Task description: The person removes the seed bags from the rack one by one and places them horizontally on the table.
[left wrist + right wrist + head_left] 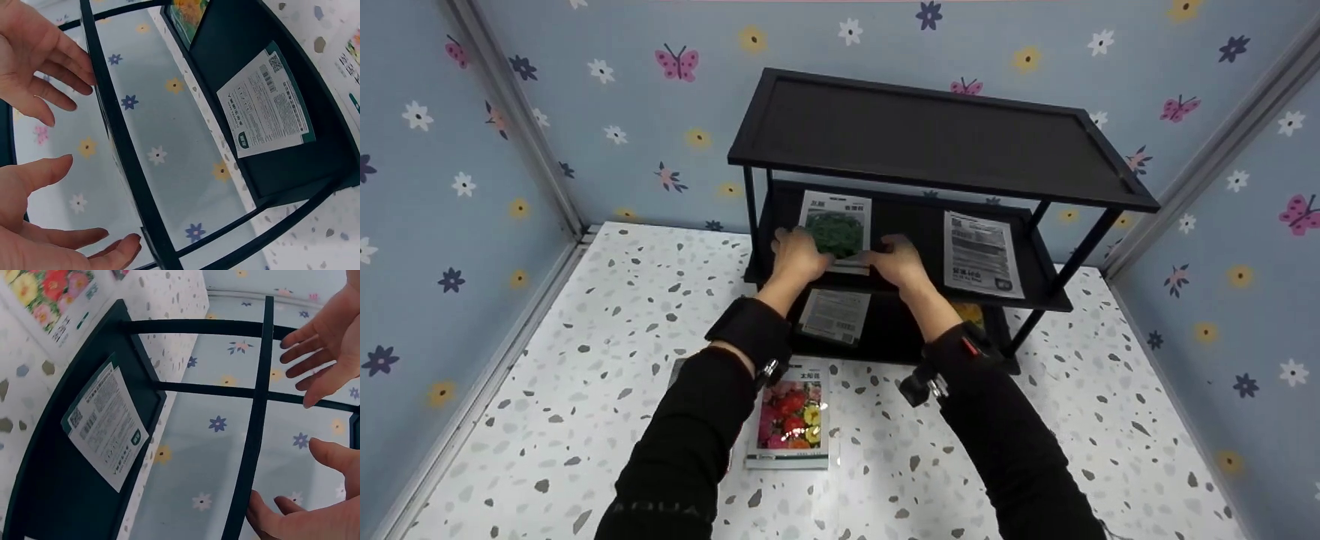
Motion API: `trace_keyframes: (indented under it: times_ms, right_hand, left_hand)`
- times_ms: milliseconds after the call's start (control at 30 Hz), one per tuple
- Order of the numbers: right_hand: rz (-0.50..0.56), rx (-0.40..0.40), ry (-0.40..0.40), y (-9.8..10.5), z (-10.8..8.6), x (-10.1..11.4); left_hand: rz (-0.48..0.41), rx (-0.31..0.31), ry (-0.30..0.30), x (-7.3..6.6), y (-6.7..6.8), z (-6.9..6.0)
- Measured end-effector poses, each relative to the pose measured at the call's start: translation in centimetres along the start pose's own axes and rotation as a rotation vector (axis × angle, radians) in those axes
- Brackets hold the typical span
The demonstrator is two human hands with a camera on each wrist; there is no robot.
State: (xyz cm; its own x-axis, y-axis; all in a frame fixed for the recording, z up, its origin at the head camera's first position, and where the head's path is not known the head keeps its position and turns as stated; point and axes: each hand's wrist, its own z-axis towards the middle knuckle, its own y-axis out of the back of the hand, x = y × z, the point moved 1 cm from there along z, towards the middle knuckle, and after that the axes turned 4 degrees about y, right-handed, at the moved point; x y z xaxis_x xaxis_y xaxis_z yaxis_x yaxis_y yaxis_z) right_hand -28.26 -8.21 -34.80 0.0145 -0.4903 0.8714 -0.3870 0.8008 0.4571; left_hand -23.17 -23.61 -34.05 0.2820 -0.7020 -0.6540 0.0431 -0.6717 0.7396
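Note:
A seed packet with a green leafy picture (834, 231) lies on the middle shelf (911, 225) of a black rack, between the two hands. At its lower left corner is my left hand (799, 259), thumb toward the packet. My right hand (898, 264) is at the lower right corner, thumb also pointing inward. In the left wrist view the left hand (62, 225) has loosely extended fingers close to the dark shelf edge. The right wrist view shows the right hand (315, 506) with spread, relaxed fingers. The shelf hides any contact with the packet there.
A text-side-up packet (981, 255) lies at the middle shelf's right. Below, the bottom shelf (892, 341) carries a text-side-up packet (834, 315) and a partly hidden yellow-orange one (969, 313). A flower packet (791, 420) lies in front. The rack's top board (937, 135) overhangs the hands.

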Motion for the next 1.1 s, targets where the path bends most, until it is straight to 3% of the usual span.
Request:
trace_keyframes:
  times_ms: [167, 500, 733, 933, 1100]
  right_hand:
    - [0.170, -0.006, -0.048, -0.2, 0.4, 0.3]
    - [0.288, -0.009, -0.058, 0.1, 0.7, 0.2]
    - [0.287, 0.054, -0.104, 1.0, 0.6, -0.3]
    - [0.289, 0.064, -0.084, 1.8, 0.4, -0.7]
    - [0.317, 0.062, -0.027, 2.3, 0.0, -0.5]
  left_hand:
    - [-0.086, -0.008, 0.099, 0.0, 0.1, 0.7]
    - [-0.257, -0.021, 0.196, -0.3, 0.9, 0.9]
    - [-0.280, 0.028, 0.251, 0.1, 1.8, 0.7]
    - [-0.392, 0.124, 0.276, 0.8, 2.1, 0.3]
    - [-0.437, 0.118, 0.273, 1.0, 2.3, -0.1]
